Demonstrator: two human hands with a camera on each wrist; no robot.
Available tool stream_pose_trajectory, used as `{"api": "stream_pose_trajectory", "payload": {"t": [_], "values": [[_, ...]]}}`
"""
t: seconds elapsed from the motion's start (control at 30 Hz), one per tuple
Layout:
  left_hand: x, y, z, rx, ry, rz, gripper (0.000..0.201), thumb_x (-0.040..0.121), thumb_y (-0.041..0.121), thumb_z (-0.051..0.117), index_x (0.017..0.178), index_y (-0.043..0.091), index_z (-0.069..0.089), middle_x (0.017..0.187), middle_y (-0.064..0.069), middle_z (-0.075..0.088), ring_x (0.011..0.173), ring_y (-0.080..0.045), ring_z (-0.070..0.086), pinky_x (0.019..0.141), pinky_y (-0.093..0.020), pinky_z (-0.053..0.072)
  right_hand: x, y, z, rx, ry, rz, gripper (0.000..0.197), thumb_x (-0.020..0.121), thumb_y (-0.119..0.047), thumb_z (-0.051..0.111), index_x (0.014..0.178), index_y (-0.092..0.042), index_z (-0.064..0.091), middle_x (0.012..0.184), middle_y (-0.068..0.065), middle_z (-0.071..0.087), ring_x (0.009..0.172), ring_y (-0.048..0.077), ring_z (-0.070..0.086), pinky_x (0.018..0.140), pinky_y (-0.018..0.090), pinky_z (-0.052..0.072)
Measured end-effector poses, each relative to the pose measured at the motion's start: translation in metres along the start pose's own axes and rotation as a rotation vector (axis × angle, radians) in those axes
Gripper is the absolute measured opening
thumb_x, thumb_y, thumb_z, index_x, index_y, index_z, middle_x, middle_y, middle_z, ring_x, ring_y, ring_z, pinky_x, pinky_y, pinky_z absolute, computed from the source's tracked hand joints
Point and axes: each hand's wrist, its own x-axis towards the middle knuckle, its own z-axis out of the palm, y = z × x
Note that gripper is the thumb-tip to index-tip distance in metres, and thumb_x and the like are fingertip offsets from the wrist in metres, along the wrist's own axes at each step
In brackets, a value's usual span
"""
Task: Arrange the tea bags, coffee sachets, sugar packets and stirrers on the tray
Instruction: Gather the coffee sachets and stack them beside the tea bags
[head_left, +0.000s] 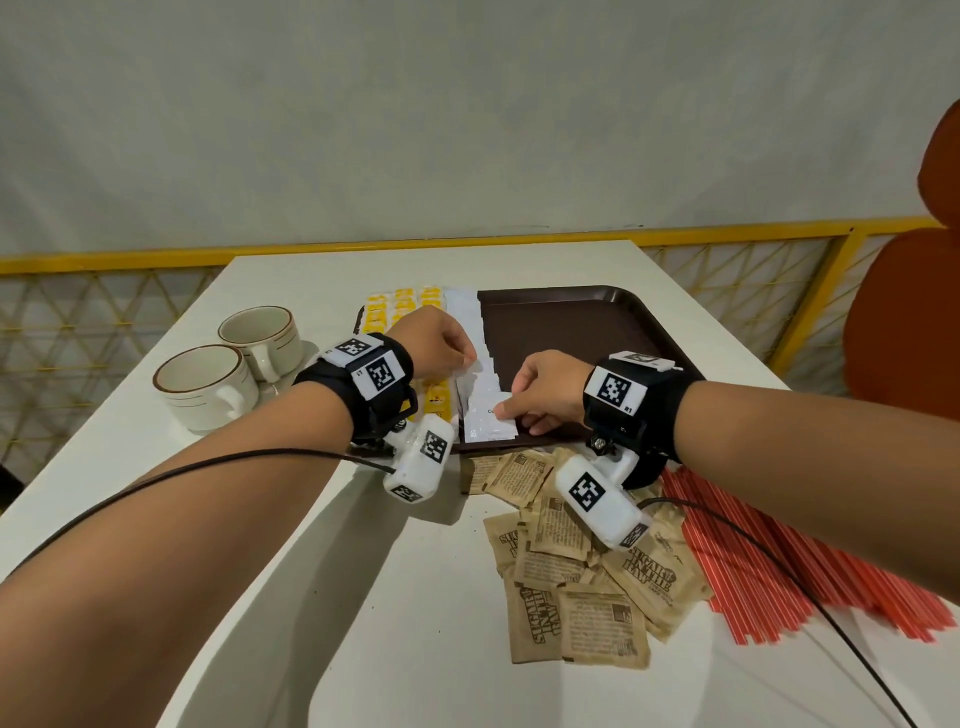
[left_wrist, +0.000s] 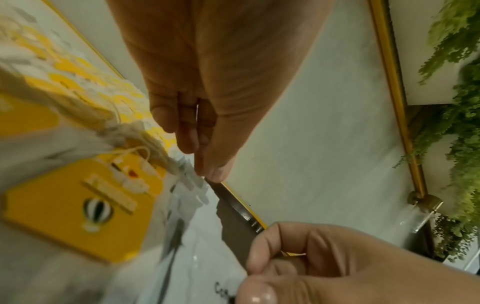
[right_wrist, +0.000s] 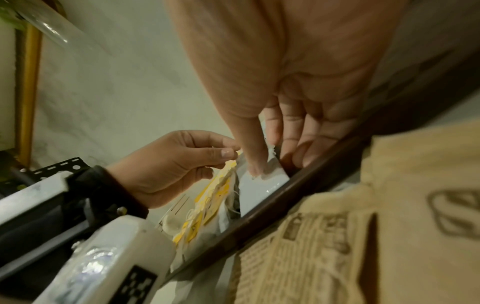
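A dark brown tray (head_left: 571, 332) lies mid-table. Yellow tea bags (head_left: 402, 304) fill its left side, and their tags (left_wrist: 78, 211) show close up. Beside them runs a column of white sachets (head_left: 470, 322). My left hand (head_left: 467, 361) pinches the upper edge of sachets partway along that column, fingertips together (left_wrist: 207, 170). My right hand (head_left: 506, 413) pinches the front white sachet (head_left: 488, 423) near the tray's front rim (right_wrist: 298, 205), thumb on top (right_wrist: 255, 170). Brown sugar packets (head_left: 566, 566) lie loose on the table in front of the tray. Red stirrers (head_left: 769, 561) lie in a heap at the right.
Two cream cups (head_left: 208, 379) (head_left: 260, 332) stand left of the tray. An orange chair (head_left: 904, 322) is at the right beyond the table edge. A yellow railing (head_left: 727, 228) runs behind the table. The tray's right half is bare brown surface.
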Motion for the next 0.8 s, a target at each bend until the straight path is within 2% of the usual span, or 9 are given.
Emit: {"api": "stream_pose_trajectory", "payload": {"t": [0.1, 0.13, 0.23, 0.37, 0.53, 0.63, 0.67, 0.73, 0.8], "values": [[-0.002, -0.002, -0.006, 0.019, -0.013, 0.007, 0.007, 0.082, 0.008, 0.069, 0.082, 0.013, 0.073, 0.074, 0.005, 0.065, 0.075, -0.011, 0.06, 0.075, -0.025, 0.049, -0.001, -0.003, 0.002, -0.086, -0.026, -0.01, 0.029, 0.074, -0.014, 0.081, 0.072, -0.008, 0.053, 0.076, 0.014, 0.061, 0.068, 0.021, 0.06, 0.069, 0.031, 0.055], [-0.002, -0.003, -0.007, 0.028, -0.016, 0.009, 0.006, 0.082, 0.008, 0.07, 0.082, 0.012, 0.074, 0.074, 0.006, 0.065, 0.074, -0.01, 0.059, 0.073, -0.023, 0.049, -0.001, -0.004, 0.003, -0.12, -0.037, -0.015, 0.031, 0.073, -0.015, 0.082, 0.072, -0.008, 0.052, 0.078, 0.016, 0.06, 0.069, 0.022, 0.06, 0.068, 0.031, 0.054], [-0.005, -0.005, -0.01, 0.068, -0.038, 0.009, 0.007, 0.082, 0.009, 0.069, 0.086, 0.01, 0.075, 0.074, 0.006, 0.065, 0.071, -0.008, 0.058, 0.069, -0.019, 0.048, 0.001, -0.008, 0.007, -0.187, -0.04, -0.039, 0.038, 0.072, -0.014, 0.083, 0.072, -0.013, 0.045, 0.081, 0.016, 0.055, 0.067, 0.022, 0.059, 0.061, 0.028, 0.053], [-0.007, -0.006, -0.008, 0.134, -0.108, 0.015, 0.01, 0.081, 0.011, 0.071, 0.09, 0.012, 0.076, 0.09, -0.001, 0.072, 0.085, -0.015, 0.065, 0.083, -0.029, 0.053, 0.004, -0.011, 0.007, -0.225, 0.012, -0.066, 0.038, 0.073, -0.01, 0.082, 0.071, -0.014, 0.044, 0.078, 0.01, 0.052, 0.059, 0.016, 0.054, 0.049, 0.022, 0.053], [-0.008, -0.001, -0.005, 0.147, -0.124, 0.03, 0.014, 0.081, 0.009, 0.071, 0.093, 0.012, 0.076, 0.093, -0.003, 0.072, 0.084, -0.014, 0.064, 0.083, -0.03, 0.054, 0.001, -0.011, 0.006, -0.238, -0.035, -0.078, 0.036, 0.07, -0.004, 0.083, 0.077, -0.013, 0.049, 0.073, 0.006, 0.056, 0.058, 0.017, 0.057, 0.062, 0.033, 0.057], [-0.009, 0.001, -0.004, 0.149, -0.138, 0.036, 0.015, 0.082, 0.008, 0.069, 0.095, 0.013, 0.076, 0.095, -0.004, 0.072, 0.083, -0.012, 0.062, 0.082, -0.027, 0.052, -0.004, -0.012, 0.005, -0.261, -0.091, -0.064, 0.031, 0.071, -0.003, 0.081, 0.079, -0.01, 0.052, 0.071, 0.008, 0.059, 0.054, 0.016, 0.056, 0.054, 0.025, 0.053], [-0.009, 0.001, -0.004, 0.15, -0.132, 0.031, 0.015, 0.083, 0.007, 0.067, 0.095, 0.013, 0.075, 0.096, -0.004, 0.072, 0.082, -0.011, 0.061, 0.079, -0.026, 0.051, -0.005, -0.012, 0.005, -0.259, -0.104, -0.057, 0.028, 0.072, -0.006, 0.081, 0.081, -0.008, 0.054, 0.073, 0.011, 0.06, 0.057, 0.018, 0.057, 0.056, 0.025, 0.053], [-0.01, 0.004, -0.004, 0.13, -0.098, 0.008, 0.019, 0.087, 0.005, 0.061, 0.097, 0.013, 0.074, 0.1, -0.005, 0.071, 0.082, -0.011, 0.06, 0.074, -0.023, 0.047, -0.006, -0.014, 0.004, -0.232, -0.11, -0.062, 0.028, 0.073, -0.011, 0.082, 0.086, -0.002, 0.059, 0.079, 0.019, 0.06, 0.067, 0.025, 0.059, 0.067, 0.03, 0.054], [-0.011, 0.006, -0.007, 0.059, -0.012, -0.029, 0.024, 0.09, 0.001, 0.054, 0.099, 0.012, 0.073, 0.106, -0.012, 0.068, 0.089, -0.019, 0.061, 0.075, -0.022, 0.042, -0.006, -0.014, 0.005, -0.208, -0.104, -0.055, 0.029, 0.072, -0.014, 0.082, 0.087, -0.001, 0.06, 0.08, 0.021, 0.059, 0.07, 0.028, 0.059, 0.074, 0.036, 0.055]]}}
